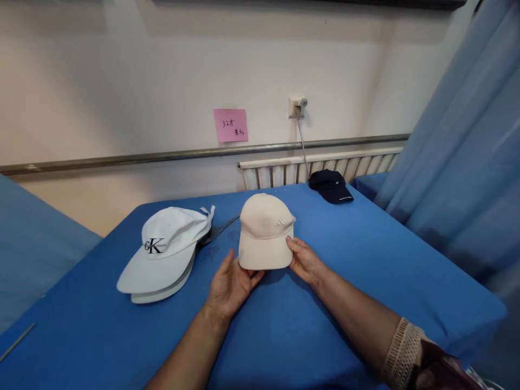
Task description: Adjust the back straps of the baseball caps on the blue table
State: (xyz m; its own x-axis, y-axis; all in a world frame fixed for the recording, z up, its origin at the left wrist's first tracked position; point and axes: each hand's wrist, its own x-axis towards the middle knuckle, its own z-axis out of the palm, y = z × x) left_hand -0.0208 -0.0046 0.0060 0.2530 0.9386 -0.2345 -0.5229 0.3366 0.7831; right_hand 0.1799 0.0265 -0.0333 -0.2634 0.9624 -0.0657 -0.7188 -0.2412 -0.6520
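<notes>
Beige cap (266, 219) in hands (229, 287) (305, 261), brim (266, 254) toward viewer, long axis front-to-back

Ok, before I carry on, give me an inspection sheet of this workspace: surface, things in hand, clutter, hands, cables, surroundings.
Surface: blue table, smooth with some darker marks.
Thing in hand: beige cap, brim toward the wearer; whether its crown touches the table is unclear.
Clutter: white cap at left with a second brim beneath; dark cap at the far right; thin stick at the left edge.
Left hand: palm up, fingers under the brim.
Right hand: gripping the brim's right side.
Cables: one, from the wall socket down behind the table.
Surroundings: pink note, metal rail, radiator, blue curtain at right.
</notes>
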